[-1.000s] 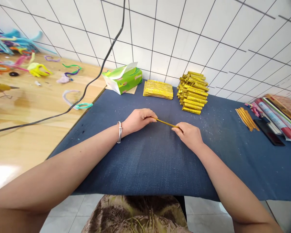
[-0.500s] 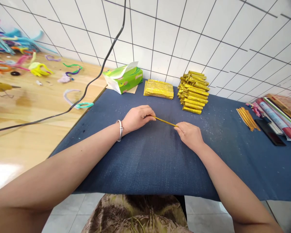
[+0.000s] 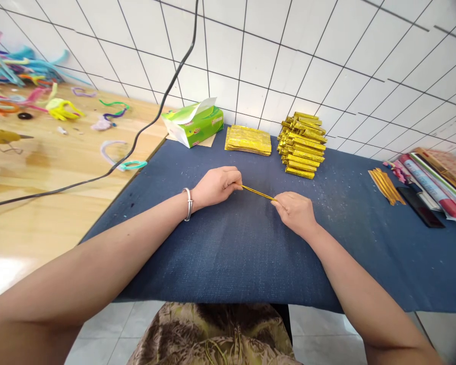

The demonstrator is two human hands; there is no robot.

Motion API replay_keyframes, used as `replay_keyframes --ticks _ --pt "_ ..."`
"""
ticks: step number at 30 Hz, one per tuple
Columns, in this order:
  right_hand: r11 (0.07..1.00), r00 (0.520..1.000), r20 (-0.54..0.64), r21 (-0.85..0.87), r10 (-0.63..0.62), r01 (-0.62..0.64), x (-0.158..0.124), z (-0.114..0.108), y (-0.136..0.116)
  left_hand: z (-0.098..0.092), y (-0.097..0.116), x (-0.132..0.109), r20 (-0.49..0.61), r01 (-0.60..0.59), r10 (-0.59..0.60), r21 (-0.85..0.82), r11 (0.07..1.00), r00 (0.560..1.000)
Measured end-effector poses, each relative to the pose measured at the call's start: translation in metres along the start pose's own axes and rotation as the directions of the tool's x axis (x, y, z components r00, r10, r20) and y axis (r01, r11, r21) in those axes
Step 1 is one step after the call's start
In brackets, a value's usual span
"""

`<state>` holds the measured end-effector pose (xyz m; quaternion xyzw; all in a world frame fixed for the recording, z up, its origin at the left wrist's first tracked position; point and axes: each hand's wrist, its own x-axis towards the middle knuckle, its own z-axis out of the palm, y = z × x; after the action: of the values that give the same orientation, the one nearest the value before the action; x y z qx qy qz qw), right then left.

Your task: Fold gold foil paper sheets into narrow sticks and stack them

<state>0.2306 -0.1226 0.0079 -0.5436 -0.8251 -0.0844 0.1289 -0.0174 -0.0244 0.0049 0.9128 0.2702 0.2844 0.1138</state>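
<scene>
A thin folded strip of gold foil paper (image 3: 258, 192) stretches between my two hands, just above the dark blue cloth (image 3: 228, 253). Its left end is pinched in my left hand (image 3: 221, 185), which has a silver bangle (image 3: 188, 204) at the wrist. The fingers of my right hand (image 3: 295, 210) close on the other end. Beyond my hands lies a flat stack of gold foil paper (image 3: 248, 140). To its right rises a heap of rolled or folded gold pieces (image 3: 303, 147).
A green tissue box (image 3: 197, 124) stands behind my left hand. A black cable (image 3: 137, 137) hangs across the left side. Colourful pipe cleaners (image 3: 23, 66) and a yellow glue gun (image 3: 2, 136) lie on the wooden table (image 3: 61, 197). Orange-gold strips (image 3: 386, 186) and a black flat object (image 3: 420, 207) lie right.
Both hands keep their pinch on the gold strip. It looks slightly tilted and narrower now, and the right hand has shifted a little to the left.
</scene>
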Motion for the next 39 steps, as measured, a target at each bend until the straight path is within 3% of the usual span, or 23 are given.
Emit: replay_keyframes --ticks 29,39 --pt "0.99 0.997 -0.011 -0.121 -0.081 0.079 0.002 -0.004 -0.002 0.005 -0.002 -0.001 0.075 -0.036 0.027 0.127 0.991 0.997" --pt "0.991 0.996 0.062 -0.12 -0.057 0.064 0.003 0.002 -0.001 0.004 -0.01 -0.002 0.137 -0.003 -0.003 0.044 0.999 0.991"
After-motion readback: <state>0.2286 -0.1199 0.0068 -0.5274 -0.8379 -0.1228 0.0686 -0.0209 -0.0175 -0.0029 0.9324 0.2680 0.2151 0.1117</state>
